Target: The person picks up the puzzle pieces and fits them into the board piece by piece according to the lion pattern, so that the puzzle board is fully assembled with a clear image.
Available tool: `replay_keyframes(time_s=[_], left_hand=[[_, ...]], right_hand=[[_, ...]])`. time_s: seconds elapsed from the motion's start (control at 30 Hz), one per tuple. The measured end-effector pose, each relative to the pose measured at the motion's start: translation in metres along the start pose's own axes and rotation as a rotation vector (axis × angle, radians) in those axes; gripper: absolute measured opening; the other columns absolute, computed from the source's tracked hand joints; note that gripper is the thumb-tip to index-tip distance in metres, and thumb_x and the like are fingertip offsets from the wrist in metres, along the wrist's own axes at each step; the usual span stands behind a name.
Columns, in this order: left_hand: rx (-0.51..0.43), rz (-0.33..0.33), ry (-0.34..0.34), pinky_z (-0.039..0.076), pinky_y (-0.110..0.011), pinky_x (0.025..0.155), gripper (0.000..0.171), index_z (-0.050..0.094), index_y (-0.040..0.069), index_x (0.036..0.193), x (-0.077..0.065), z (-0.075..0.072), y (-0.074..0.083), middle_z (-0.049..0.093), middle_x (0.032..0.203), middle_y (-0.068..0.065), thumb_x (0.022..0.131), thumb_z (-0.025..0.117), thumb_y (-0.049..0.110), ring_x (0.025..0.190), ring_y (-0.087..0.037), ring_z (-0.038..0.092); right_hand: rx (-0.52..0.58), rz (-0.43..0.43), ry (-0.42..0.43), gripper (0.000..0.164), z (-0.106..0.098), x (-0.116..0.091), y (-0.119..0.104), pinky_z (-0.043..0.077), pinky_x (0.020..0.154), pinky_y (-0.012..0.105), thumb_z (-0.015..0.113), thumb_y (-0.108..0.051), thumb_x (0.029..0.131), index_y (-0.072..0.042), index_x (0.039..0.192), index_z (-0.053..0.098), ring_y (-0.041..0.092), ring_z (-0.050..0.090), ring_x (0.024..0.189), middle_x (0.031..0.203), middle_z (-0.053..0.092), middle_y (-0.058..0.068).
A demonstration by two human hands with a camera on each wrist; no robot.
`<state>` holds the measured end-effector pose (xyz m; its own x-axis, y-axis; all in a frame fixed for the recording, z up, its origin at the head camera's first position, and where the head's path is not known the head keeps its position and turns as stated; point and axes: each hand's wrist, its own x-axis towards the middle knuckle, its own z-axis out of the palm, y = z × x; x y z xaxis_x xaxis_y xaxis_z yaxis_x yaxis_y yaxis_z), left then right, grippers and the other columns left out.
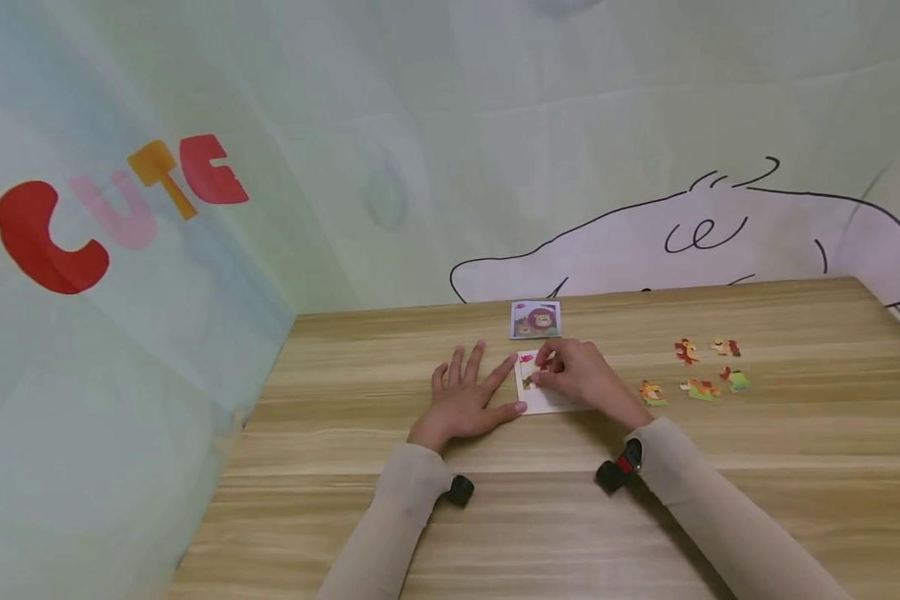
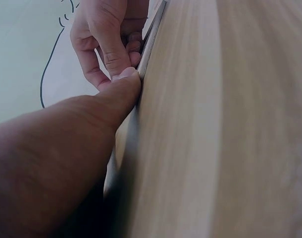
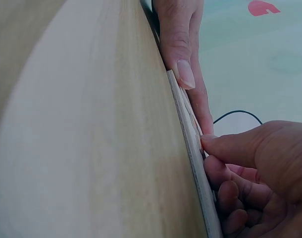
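A white-framed jigsaw puzzle board [image 1: 551,407] lies flat on the table, with colored pieces showing at its left. My left hand [image 1: 465,408] rests with spread fingers beside it, the thumb and index finger touching its left edge. Over the board, my right hand [image 1: 587,375] pinches a small jigsaw piece between thumb and fingers, most of it hidden. In the right wrist view the right thumb [image 3: 235,148] is down at the surface of the board [image 3: 190,144]. The left thumb [image 2: 124,89] lies at the board's edge in the left wrist view.
Several loose jigsaw pieces [image 1: 699,388] with orange and green animal prints lie to the right. A lion picture card [image 1: 536,322] sits just behind the board. The wooden table [image 1: 525,517] ends at a printed curtain [image 1: 390,192] at the back and left.
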<state>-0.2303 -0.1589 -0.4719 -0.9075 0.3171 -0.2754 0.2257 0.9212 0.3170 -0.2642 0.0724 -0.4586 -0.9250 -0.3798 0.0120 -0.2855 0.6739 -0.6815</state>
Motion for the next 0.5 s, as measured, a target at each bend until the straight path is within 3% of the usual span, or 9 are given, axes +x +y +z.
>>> replay_keyframes(time_s=[0.3, 0.5], left_hand=[[0.013, 0.006, 0.001, -0.003, -0.069, 0.132, 0.081, 0.010, 0.049, 0.171, -0.0020, -0.0022, 0.0006, -0.015, 0.183, -0.010, 0.102, 0.043, 0.077, 0.168, -0.044, -0.018], [0.013, 0.001, 0.000, -0.004, -0.068, 0.132, 0.081, 0.008, 0.049, 0.171, -0.0028, -0.0022, 0.0016, -0.016, 0.183, -0.009, 0.102, 0.042, 0.077, 0.168, -0.043, -0.018]], right_hand=[[0.029, 0.000, 0.010, 0.016, 0.0006, -0.0014, 0.0010, 0.041, 0.067, 0.028, 0.080, -0.019, 0.096, -0.007, 0.104, 0.073, 0.016, 0.057, 0.073, 0.078, 0.069, 0.004], [0.121, 0.004, 0.008, 0.016, -0.0042, -0.0011, 0.0027, 0.043, 0.066, 0.028, 0.076, -0.020, 0.099, -0.008, 0.109, 0.073, 0.015, 0.059, 0.072, 0.076, 0.073, 0.004]])
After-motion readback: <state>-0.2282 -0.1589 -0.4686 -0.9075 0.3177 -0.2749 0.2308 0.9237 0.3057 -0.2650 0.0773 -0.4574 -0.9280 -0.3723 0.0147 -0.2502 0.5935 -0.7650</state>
